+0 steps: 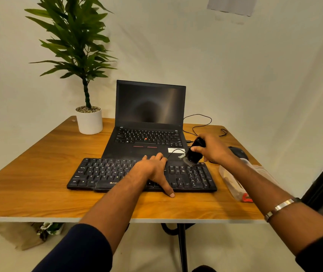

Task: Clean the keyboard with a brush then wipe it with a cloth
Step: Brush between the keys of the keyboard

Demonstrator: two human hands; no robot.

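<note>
Here right hand [214, 149] (closed grip) brushes keyboard [105, 173] with brush [194, 153].

— What's under my left hand [152, 167]?
— The flat black plastic keyboard [117, 174] on the wooden tabletop [38, 173], palm down.
— And my right hand [213, 148]?
— Its fingers [196, 148] grip the black-handled brush [195, 152], bristles at the keyboard's far right corner.

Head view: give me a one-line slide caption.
Left hand steadies the black keyboard while the right hand sweeps a black brush over its top-right corner.
</note>
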